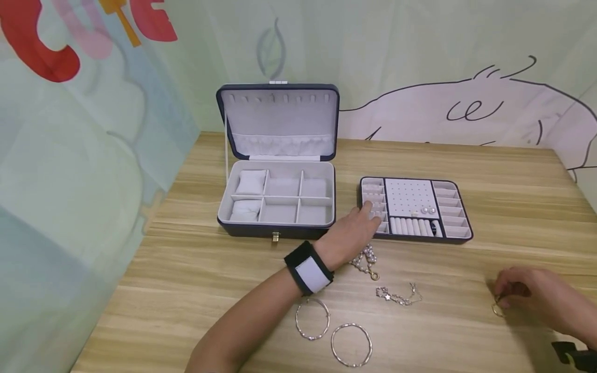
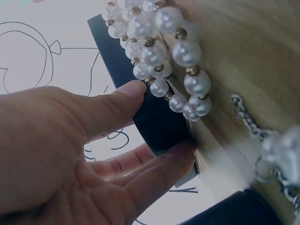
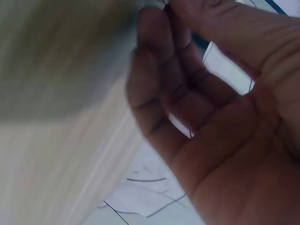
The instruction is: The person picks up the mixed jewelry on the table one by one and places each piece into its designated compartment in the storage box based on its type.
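My left hand (image 1: 350, 235) grips the left front corner of the jewellery tray (image 1: 459, 238). In the left wrist view the thumb (image 2: 133, 90) lies against the tray's dark side, and some fingertips pass behind it. A pearl bracelet (image 2: 187, 54) with gold beads lies right beside that side. Far to the right, close over the table, my right hand (image 1: 536, 292) pinches a small thin gold hoop (image 1: 498, 311) between thumb and fingers. In the right wrist view the other fingers are curled, and the hoop is mostly cut off at the top edge.
Left of the tray stands an open jewellery box (image 1: 276, 230) with compartments and two small cushions. Two bangles (image 1: 312, 339) (image 1: 352, 366) and a silver chain bracelet (image 1: 396, 299) lie on the wooden table (image 1: 186, 290). The tray carries pearl stud earrings (image 1: 428, 211) and a dark ring (image 1: 434, 228).
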Demonstrator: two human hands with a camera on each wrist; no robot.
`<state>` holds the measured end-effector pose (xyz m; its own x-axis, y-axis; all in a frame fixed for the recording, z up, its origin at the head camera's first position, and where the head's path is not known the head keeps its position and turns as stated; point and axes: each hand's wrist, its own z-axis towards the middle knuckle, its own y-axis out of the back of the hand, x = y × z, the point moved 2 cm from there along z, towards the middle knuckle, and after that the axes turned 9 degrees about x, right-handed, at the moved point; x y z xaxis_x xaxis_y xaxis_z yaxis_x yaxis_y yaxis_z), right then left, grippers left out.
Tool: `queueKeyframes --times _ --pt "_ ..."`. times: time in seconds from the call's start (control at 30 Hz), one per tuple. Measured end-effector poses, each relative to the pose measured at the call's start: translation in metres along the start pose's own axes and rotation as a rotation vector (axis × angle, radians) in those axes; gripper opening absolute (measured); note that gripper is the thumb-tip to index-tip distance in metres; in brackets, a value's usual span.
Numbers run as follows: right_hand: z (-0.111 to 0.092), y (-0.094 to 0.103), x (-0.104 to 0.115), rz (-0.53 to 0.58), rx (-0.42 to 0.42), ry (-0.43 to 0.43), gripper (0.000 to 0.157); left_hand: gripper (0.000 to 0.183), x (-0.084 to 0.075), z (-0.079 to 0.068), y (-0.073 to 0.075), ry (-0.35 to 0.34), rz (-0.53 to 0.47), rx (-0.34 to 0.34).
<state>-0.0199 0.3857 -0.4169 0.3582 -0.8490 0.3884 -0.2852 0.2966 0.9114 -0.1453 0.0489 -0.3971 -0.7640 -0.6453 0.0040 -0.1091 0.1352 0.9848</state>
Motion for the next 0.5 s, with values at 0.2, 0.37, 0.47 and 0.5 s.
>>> queueKeyframes --times 0.2,0.37,0.47,0.5 --pt "0.012 0.019 0.004 -0.1 -0.021 -0.087 0.035 0.026 0.001 -0.001 0.0 0.001 0.0 -0.003" --pt "0.026 0.028 0.014 -0.139 -0.125 -0.04 0.036 0.026 0.001 -0.001 0.0 0.003 -0.003 -0.001" --pt "0.036 0.03 0.021 -0.117 -0.16 -0.045 0.033 0.026 0.0 -0.001 0.0 0.003 -0.011 0.009" --pt "0.04 0.031 0.024 -0.111 -0.181 -0.044 0.032 0.026 0.0 -0.001 0.0 0.002 -0.009 0.011"
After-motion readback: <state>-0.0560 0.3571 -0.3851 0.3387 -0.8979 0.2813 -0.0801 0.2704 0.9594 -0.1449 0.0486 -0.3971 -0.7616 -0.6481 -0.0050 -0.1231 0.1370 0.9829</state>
